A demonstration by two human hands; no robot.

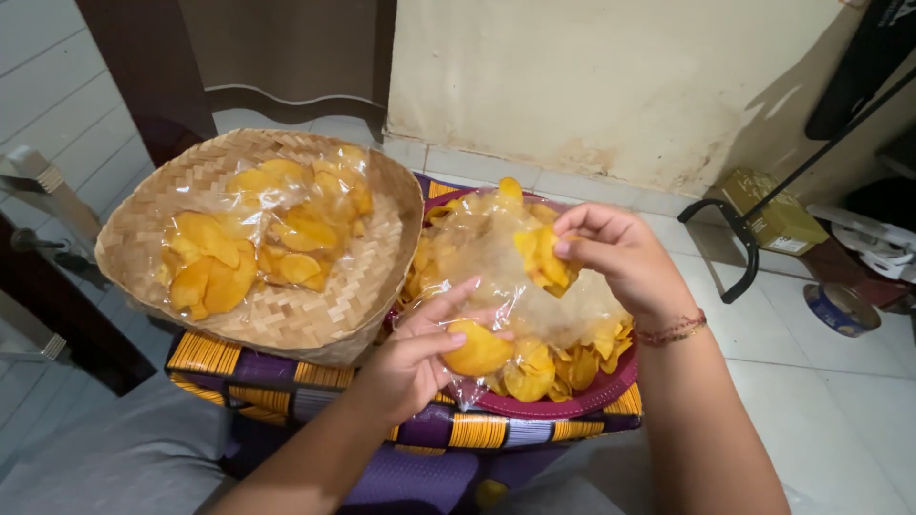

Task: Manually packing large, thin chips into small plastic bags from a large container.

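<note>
My left hand (415, 358) holds the lower side of a clear plastic bag (496, 272), with one yellow chip (477, 351) pressed under its fingers. My right hand (615, 257) pinches a few yellow chips (544, 256) at the bag's mouth. Under both hands is a dark red round tray (582, 396) heaped with loose yellow chips. The tray rests on a purple and orange striped cloth (286, 381).
A woven bamboo basket (191, 181) at the left holds filled clear bags of chips (253, 238). A wall stands behind. On the tiled floor at the right are a black metal stand (739, 238), a green box (778, 215) and a tape roll (840, 307).
</note>
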